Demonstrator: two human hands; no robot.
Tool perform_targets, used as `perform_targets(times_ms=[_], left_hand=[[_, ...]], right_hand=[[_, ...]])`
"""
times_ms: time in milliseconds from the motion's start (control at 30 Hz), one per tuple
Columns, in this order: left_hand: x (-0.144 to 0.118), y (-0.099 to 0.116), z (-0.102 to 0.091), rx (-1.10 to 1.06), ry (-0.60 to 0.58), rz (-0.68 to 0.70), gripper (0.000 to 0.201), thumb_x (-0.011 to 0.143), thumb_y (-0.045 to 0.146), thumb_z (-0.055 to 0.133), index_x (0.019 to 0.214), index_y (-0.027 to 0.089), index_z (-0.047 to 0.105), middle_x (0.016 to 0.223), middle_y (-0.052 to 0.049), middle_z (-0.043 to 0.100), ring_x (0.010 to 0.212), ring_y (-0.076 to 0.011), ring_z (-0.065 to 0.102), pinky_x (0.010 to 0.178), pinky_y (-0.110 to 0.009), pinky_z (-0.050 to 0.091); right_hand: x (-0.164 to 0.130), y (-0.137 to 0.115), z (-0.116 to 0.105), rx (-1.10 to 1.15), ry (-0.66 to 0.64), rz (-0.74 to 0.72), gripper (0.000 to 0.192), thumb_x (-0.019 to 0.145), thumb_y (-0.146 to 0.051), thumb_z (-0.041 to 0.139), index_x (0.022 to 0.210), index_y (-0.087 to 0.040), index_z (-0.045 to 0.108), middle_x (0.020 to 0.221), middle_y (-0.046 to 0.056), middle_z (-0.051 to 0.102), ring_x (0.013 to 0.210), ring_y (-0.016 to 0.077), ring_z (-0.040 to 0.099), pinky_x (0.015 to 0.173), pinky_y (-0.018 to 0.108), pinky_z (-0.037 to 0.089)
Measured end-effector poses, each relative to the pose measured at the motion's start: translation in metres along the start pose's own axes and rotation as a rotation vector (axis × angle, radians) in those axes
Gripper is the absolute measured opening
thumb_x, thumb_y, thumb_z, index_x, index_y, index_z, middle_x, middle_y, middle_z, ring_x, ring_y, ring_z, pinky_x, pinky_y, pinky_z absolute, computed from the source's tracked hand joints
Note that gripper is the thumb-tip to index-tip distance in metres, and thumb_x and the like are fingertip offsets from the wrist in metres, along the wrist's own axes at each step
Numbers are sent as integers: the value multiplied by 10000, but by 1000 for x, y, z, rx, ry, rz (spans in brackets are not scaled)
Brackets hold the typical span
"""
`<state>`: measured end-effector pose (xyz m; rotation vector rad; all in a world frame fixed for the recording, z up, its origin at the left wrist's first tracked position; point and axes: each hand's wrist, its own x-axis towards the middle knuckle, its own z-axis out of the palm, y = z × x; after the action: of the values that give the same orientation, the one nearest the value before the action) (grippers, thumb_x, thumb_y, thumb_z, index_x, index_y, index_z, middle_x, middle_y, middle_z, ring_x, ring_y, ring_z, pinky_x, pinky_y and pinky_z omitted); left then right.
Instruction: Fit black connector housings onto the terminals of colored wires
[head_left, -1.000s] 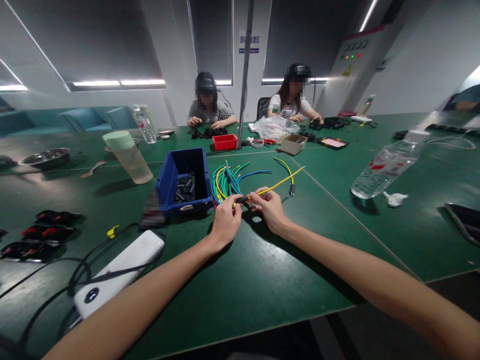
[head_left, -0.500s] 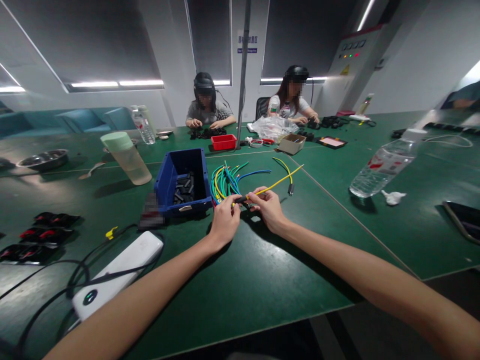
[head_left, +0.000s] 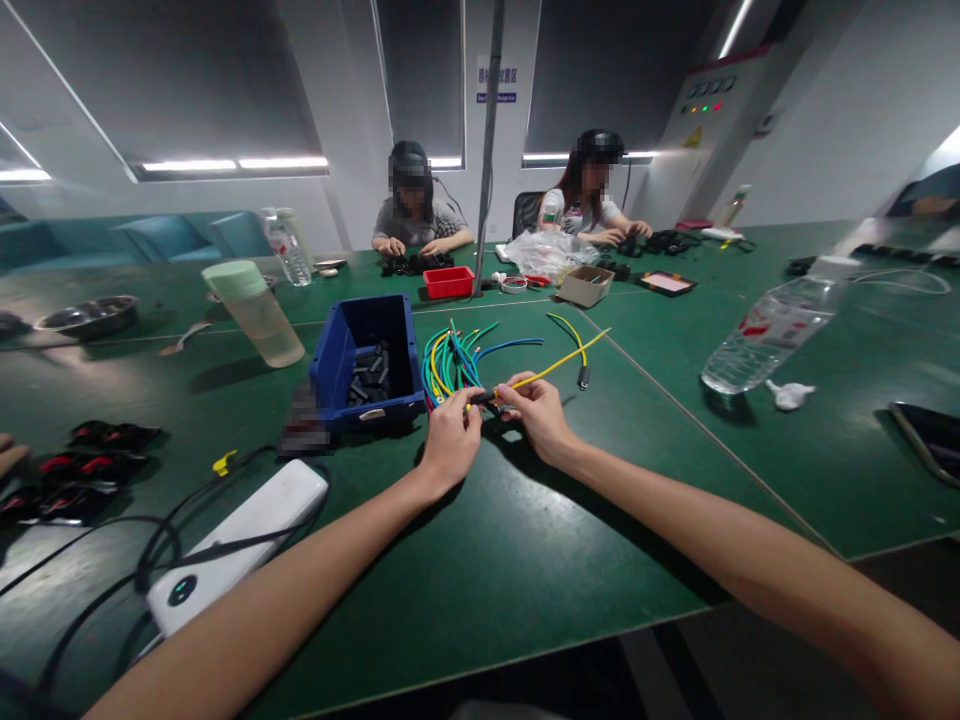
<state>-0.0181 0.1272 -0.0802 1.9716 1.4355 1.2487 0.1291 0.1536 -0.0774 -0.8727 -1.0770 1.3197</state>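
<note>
the left hand [head_left: 452,435] was closed in a pinch on the left end of a short, black, tube-shaped sleeve [head_left: 482,397], with a bit of yellow showing by its fingertips. the right hand [head_left: 541,418] pinched narrowly at the sleeve's other end, on a long, thin, yellow-coated wire [head_left: 574,352] — its free end slanted up and away to the right, above the table [head_left: 525,580] with its smooth green top. the undersides of both grips were hidden.

just beyond the hands lay a loose bundle of green, yellow and blue coated wires [head_left: 448,365], curled against the right side of a deep, open-fronted, blue plastic bin [head_left: 334,345]. small black tubular pieces [head_left: 371,372] were heaped inside the bin. past the right hand, apart from the bundle, lay a short, curved, yellow-and-green wire [head_left: 577,338] with a black end.

a long, white, rounded power bank [head_left: 277,505] rested beside the left forearm, a thin black cable [head_left: 232,547] across it. a clear plastic bottle with a white cap [head_left: 776,330] stood well off to the right — and two people sat working across the table.
</note>
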Motion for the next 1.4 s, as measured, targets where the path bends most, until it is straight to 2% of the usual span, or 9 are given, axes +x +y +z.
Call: perform_targets(times_ms=[633,1067,1400], left_hand=[[0,-1,0,-24,6,6,271,865,147,438,1089,172,590,830,-44,663,649,-132,619,685,-284,530],[0,-2,1,-21,17,12,270,859,143,452,1082,182,598,841,-42,664,720,-150,635,706,-293,531],[0,-2,1,-26,8,10,266,866,157,444,1085,177,594,856,-45,671,674,-139,633,695,-286,531]], right_hand=[[1,0,-1,-39,6,11,311,620,-416,772,759,-212,582,687,-2,649,702,181,655,486,227,475],[-1,-3,0,-49,-7,16,305,623,-435,764,750,-217,593,718,13,675,717,196,665,481,238,477],[0,-2,0,-79,2,7,306,631,-435,759,766,-212,599,721,22,670,706,194,656,453,225,447]])
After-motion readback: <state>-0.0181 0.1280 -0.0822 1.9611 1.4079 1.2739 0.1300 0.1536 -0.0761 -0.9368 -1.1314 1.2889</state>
